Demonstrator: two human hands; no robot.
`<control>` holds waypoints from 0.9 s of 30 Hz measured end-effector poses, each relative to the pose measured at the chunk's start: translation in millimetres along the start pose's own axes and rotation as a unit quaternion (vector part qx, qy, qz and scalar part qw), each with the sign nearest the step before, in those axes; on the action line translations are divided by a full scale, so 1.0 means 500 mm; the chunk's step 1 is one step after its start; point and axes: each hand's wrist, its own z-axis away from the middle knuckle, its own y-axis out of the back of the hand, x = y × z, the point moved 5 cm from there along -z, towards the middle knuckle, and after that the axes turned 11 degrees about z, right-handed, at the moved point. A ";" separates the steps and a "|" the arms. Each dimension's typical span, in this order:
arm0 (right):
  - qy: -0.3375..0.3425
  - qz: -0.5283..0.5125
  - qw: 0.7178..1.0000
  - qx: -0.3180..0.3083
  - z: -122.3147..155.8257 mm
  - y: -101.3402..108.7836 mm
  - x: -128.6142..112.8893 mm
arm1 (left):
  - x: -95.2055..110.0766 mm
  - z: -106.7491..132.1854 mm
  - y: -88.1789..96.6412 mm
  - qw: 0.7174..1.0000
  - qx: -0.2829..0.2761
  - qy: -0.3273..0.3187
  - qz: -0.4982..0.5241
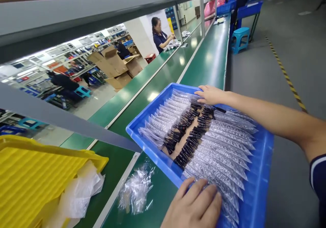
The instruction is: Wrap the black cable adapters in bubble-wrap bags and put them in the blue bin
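A blue plastic tray (pixel 155 156) lies tilted across the green bench. Inside it, two rows of transparent bubble-wrap sleeves (pixel 216 153) are packed side by side, with black cable connectors (pixel 188 146) poking out toward the middle. Brown cardboard shows between the rows. My left hand (pixel 195 204) grips the near side of the tray, its fingers curled over the rim. At the far side, my right hand (pixel 211 94) holds the rim, with its fingers reaching over the edge; its thumb is not plain to see.
Crumpled transparent plastic bags (pixel 137 189) lie on the bench left of the tray. A yellow ribbed tray (pixel 38 177) with white wrapping (pixel 81 190) stands at lower left. A grey metal post (pixel 76 122) slants beside the blue tray. Across the bench, a co-worker (pixel 160 37) handles pale items.
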 end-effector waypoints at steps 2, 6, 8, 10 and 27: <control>-0.007 -0.006 1.000 -0.006 0.001 0.005 -0.002 | -0.023 -0.039 -0.027 0.996 -0.077 -0.018 0.028; -0.016 -0.015 1.000 -0.017 0.003 0.010 -0.005 | -0.048 -0.068 -0.033 0.983 -0.169 0.003 0.065; -0.021 -0.018 0.999 -0.021 0.004 0.012 -0.006 | -0.050 -0.074 -0.031 0.984 -0.166 0.005 0.064; -0.024 -0.021 0.999 -0.024 0.006 0.016 -0.007 | -0.054 -0.080 -0.040 0.985 -0.160 0.012 0.060; -0.034 -0.062 0.996 -0.052 0.006 0.023 -0.007 | -0.091 -0.190 -0.036 0.908 -0.351 0.133 0.185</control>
